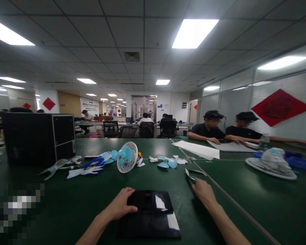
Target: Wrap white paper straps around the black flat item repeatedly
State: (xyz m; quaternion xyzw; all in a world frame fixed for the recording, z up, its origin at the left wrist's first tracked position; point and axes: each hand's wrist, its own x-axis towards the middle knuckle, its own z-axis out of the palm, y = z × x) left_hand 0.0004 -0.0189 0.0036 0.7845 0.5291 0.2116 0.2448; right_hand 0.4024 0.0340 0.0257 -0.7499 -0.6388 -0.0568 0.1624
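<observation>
My left hand (pixel 121 206) grips the left side of a glossy black panel (pixel 148 224), its thumb on top and fingers along the far left corner. The panel lies in front of me, stepped in two levels, with a small dark block near its far edge; its exact kind is unclear. To the right of it, my right hand (pixel 205 194) reaches forward with curled fingers closed on a thin pale strip (pixel 189 174). Another thin strip (pixel 197 172) lies just beyond those fingers. The fingertips are partly hidden.
On the green table (pixel 91 211) stand a black computer tower (pixel 38 137) and a small fan head (pixel 127 157). Gloves (pixel 91 167), loose blue fan blades (pixel 167 162) and white sheets (pixel 199 149) lie about. Two people (pixel 211 126) sit at right, near a white fan part (pixel 272 163).
</observation>
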